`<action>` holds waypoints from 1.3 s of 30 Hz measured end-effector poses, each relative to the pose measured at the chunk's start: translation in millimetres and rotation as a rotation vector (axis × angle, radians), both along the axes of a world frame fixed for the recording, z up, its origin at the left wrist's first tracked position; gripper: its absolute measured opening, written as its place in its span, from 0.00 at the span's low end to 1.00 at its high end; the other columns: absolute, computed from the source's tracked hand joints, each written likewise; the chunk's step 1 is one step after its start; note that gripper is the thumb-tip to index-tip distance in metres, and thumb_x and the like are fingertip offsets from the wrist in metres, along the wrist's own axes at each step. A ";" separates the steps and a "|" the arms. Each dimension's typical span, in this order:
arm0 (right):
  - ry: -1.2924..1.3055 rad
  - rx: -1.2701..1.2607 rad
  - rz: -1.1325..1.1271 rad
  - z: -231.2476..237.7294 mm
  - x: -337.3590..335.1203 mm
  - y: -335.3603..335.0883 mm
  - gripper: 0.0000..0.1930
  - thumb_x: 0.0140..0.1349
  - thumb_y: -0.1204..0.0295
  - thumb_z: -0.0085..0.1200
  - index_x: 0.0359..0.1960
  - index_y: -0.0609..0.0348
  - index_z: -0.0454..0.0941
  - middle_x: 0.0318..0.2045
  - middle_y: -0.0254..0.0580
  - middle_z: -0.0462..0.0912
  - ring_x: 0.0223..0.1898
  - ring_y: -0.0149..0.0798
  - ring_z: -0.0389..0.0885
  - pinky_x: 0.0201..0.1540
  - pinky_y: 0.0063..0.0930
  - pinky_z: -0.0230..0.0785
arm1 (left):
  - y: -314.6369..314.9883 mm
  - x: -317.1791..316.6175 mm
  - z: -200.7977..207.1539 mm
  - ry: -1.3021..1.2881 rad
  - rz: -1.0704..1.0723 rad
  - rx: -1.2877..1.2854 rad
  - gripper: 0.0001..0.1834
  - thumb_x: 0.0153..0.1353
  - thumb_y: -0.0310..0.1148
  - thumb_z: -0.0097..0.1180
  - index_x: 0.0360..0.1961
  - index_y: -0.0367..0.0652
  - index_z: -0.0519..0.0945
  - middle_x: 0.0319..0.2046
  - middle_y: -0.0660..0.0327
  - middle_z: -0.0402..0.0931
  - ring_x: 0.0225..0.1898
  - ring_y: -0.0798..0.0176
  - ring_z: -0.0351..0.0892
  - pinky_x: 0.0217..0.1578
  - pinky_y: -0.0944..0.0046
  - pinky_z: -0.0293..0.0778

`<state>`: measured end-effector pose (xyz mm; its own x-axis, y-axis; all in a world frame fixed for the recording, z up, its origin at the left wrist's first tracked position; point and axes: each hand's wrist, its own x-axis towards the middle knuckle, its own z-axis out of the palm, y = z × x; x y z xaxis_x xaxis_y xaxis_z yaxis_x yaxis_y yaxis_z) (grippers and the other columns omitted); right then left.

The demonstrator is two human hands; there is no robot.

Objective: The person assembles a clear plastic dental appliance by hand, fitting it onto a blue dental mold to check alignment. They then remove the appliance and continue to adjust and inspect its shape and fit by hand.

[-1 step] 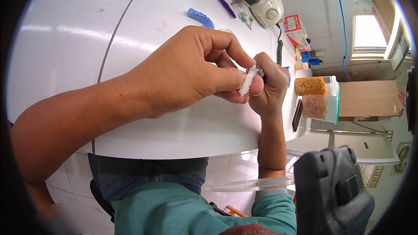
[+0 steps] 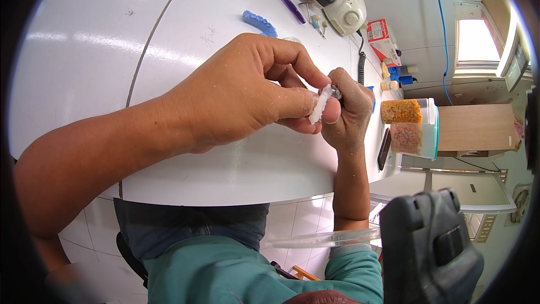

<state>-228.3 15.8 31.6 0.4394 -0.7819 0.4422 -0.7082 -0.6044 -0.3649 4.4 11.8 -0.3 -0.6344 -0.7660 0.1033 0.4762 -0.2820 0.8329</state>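
Note:
My left hand (image 2: 242, 93) reaches across from the left and pinches a small white dental piece (image 2: 320, 106) between thumb and fingers. The piece is narrow and bumpy, like a row of teeth. My right hand (image 2: 350, 110) is closed round a slim tool, likely a handpiece, whose silver metal nose (image 2: 336, 92) shows beside the upper end of the white piece. The rest of that tool is hidden in my grip. Both hands meet above the white table (image 2: 185, 177), and whitish dust coats the right one. Whether the metal tip touches the piece cannot be seen.
Beyond my hands lie a blue tooth-row mould (image 2: 260, 23), a purple-handled tool (image 2: 288, 4) and small bits (image 2: 316, 25). A bench machine (image 2: 343, 14) with a ribbed hose stands behind. To the right are a red-white box (image 2: 383, 39), clear tubs (image 2: 415, 129) and a dark flat object (image 2: 384, 149).

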 end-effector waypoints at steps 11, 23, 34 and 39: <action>0.012 0.009 -0.010 -0.4 -0.6 0.4 0.35 0.62 0.32 0.63 0.23 0.56 0.75 0.17 0.33 0.71 0.19 0.30 0.71 0.22 0.26 0.61 | -0.2 0.2 -0.8 -0.004 0.002 -0.005 0.15 0.68 0.27 0.68 0.53 0.34 0.83 0.37 0.61 0.84 0.40 0.66 0.89 0.48 0.61 0.91; 0.005 0.005 0.010 -1.6 -0.7 0.2 0.34 0.63 0.35 0.65 0.23 0.57 0.75 0.17 0.34 0.73 0.19 0.30 0.73 0.22 0.27 0.62 | -0.2 -0.3 -0.6 -0.004 0.005 -0.012 0.14 0.68 0.26 0.66 0.53 0.34 0.82 0.38 0.59 0.84 0.41 0.66 0.90 0.48 0.62 0.91; -0.008 0.013 -0.022 -2.9 1.3 0.5 0.39 0.64 0.29 0.57 0.24 0.57 0.70 0.17 0.32 0.64 0.19 0.29 0.64 0.22 0.27 0.57 | -0.3 0.0 -0.3 -0.015 0.005 -0.007 0.14 0.68 0.26 0.66 0.52 0.34 0.82 0.38 0.59 0.84 0.41 0.66 0.90 0.48 0.62 0.91; 0.013 0.004 0.019 -2.2 -0.5 -0.8 0.33 0.64 0.36 0.64 0.23 0.55 0.75 0.17 0.33 0.73 0.19 0.29 0.74 0.22 0.26 0.62 | -0.7 0.1 -1.5 -0.021 0.009 -0.008 0.14 0.68 0.27 0.67 0.52 0.34 0.82 0.38 0.59 0.85 0.41 0.66 0.90 0.48 0.62 0.91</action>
<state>-228.8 15.0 29.4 0.4595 -0.7751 0.4336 -0.7015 -0.6162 -0.3581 4.5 11.2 -1.8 -0.6295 -0.7710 0.0960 0.4608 -0.2710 0.8451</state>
